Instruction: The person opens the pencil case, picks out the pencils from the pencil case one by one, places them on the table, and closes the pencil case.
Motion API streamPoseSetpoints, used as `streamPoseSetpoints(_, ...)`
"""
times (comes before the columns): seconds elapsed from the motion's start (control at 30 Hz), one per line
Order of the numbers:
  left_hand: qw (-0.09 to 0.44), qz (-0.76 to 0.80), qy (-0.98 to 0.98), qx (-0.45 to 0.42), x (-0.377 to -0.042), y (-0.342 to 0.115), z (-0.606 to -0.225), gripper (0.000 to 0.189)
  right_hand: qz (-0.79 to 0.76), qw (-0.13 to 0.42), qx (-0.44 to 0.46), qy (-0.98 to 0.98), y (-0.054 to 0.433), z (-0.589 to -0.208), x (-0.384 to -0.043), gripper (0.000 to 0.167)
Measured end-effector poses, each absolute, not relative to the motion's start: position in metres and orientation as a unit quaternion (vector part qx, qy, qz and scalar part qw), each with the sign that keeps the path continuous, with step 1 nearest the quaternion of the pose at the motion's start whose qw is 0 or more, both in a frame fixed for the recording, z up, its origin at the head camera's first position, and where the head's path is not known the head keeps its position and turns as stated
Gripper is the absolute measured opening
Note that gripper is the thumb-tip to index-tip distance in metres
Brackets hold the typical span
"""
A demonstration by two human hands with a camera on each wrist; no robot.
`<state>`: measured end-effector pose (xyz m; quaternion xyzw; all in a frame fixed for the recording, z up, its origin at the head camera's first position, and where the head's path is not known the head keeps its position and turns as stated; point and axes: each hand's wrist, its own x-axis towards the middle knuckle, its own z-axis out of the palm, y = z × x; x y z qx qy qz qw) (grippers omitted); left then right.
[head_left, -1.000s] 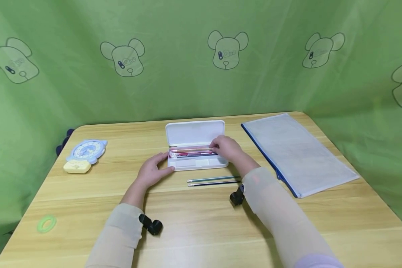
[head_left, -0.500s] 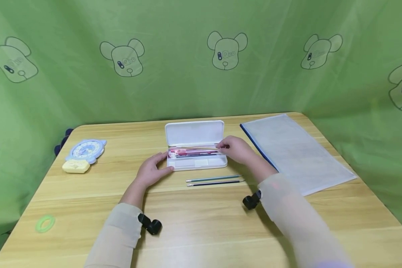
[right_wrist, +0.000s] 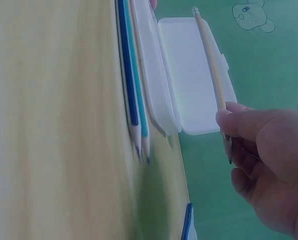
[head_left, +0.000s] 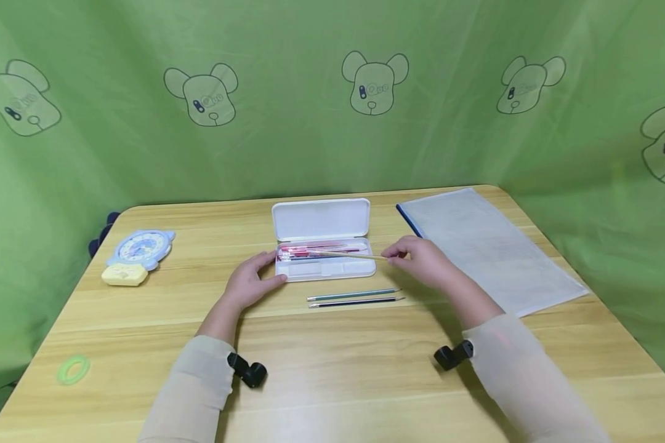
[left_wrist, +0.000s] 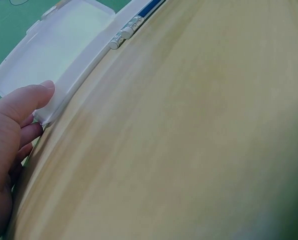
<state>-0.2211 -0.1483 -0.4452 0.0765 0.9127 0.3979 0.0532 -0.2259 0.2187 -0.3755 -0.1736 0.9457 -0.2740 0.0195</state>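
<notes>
Green cloth [head_left: 288,154] with printed bear heads hangs round the back and sides of my feed, and below it I've got a light wood-look bench [head_left: 332,381]. White pencil case [head_left: 360,267] sits open towards the back middle, lid [head_left: 321,219] tipped back. Of the two hands, the left hand [head_left: 249,284] is spread against the case's left end, thumb at the near corner and fingers round the side. The right hand [head_left: 421,261] is pinching a yellow pencil [right_wrist: 212,65] close to its sharpened tip, just past the case's right end, so the eraser end reaches out over the case. I can see pink and red pens [head_left: 299,249] inside, too jumbled for me to count. Just in front, a teal pencil [head_left: 351,295] and a dark blue pencil [head_left: 357,302] lie side by side, tips to the right. Farther right I've got a whitish pouch [head_left: 493,246] with a blue edge, lying flat. Over on the left, a blue clock-like toy [head_left: 144,246] sits right up by a pale yellow block [head_left: 124,275], with a green ring [head_left: 61,373] nearer the front.
</notes>
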Motion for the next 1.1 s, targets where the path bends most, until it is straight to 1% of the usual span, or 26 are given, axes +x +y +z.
streamPoseSetpoints(0.2, 0.053, 0.398, 0.913, 0.075, -0.222, -0.149, -0.446, 0.073, -0.278, 0.015, -0.183, 0.943, 0.226, -0.382, -0.203, 0.015)
streamPoseSetpoints(0.43, 0.051, 0.393, 0.915, 0.079, -0.221, -0.148, -0.444, 0.072, -0.285, 0.052, -0.196, 0.937, 0.224, -0.394, -0.182, 0.012)
streamPoseSetpoints(0.53, 0.051, 0.392, 0.915, 0.079, -0.221, -0.148, -0.444, 0.073, -0.274, 0.060, -0.213, 0.936, 0.222, -0.399, -0.176, 0.012)
streamPoseSetpoints(0.73, 0.053, 0.397, 0.913, 0.076, -0.221, -0.149, -0.445, 0.072, -0.256, 0.061, -0.235, 0.936, 0.220, -0.404, -0.171, 0.011)
streamPoseSetpoints(1.1, 0.052, 0.399, 0.912, 0.077, -0.223, -0.149, -0.447, 0.073, -0.238, 0.065, -0.237, 0.940, 0.220, -0.410, -0.171, 0.011)
